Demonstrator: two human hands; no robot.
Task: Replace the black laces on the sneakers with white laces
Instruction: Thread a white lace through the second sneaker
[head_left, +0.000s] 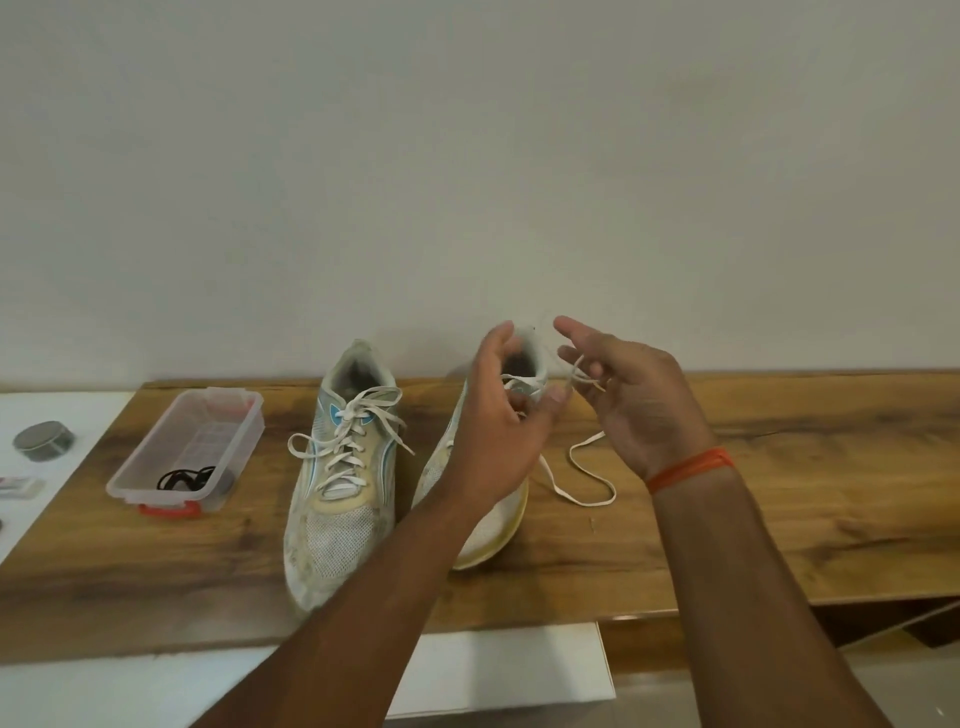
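Two worn white sneakers stand on a wooden table (779, 493). The left sneaker (340, 483) is laced and tied with a white lace (358, 415). The right sneaker (493, 530) is mostly hidden behind my left hand (498, 415), which pinches its white lace near the top eyelets. My right hand (634, 395) hangs just right of the shoe's collar, a strand of the same white lace (584, 478) draped over its spread fingers; the rest loops on the table. Black laces (184, 477) lie in a clear plastic box (156, 457) on the left.
A round grey tin (44, 440) and a small flat item (21, 487) lie on a white surface at far left. A white wall stands close behind the shoes. A white panel (509, 670) sits below the table's front edge.
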